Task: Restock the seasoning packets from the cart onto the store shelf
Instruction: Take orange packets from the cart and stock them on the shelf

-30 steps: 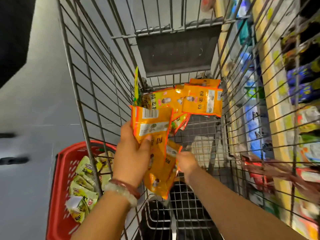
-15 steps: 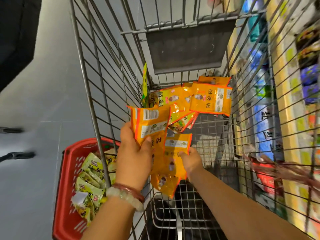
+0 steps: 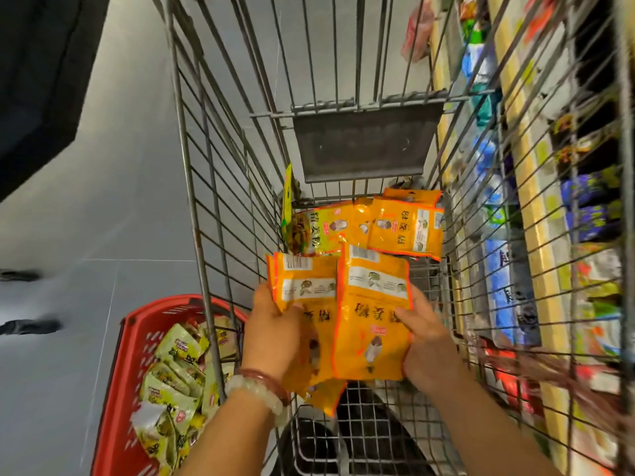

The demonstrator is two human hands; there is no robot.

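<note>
Gripping glossy orange flat packets (image 3: 372, 324) | both hands: left (image 3: 275, 333), right (image 3: 426, 341) | wire cart (image 3: 220, 187)

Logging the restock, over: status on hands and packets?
Left hand grips orange packets. Right hand holds another packet against them. More loose packets in cart; none shelved. Nothing blocking.

Left hand (image 3: 275, 333): grips orange packets (image 3: 302, 290), frame centre.
Right hand (image 3: 426, 341): holds front packet (image 3: 372, 324).
Cart (image 3: 220, 187): more orange packets (image 3: 405, 225) above.
Red basket (image 3: 117, 365): lower left, green packets (image 3: 171, 383).
</note>
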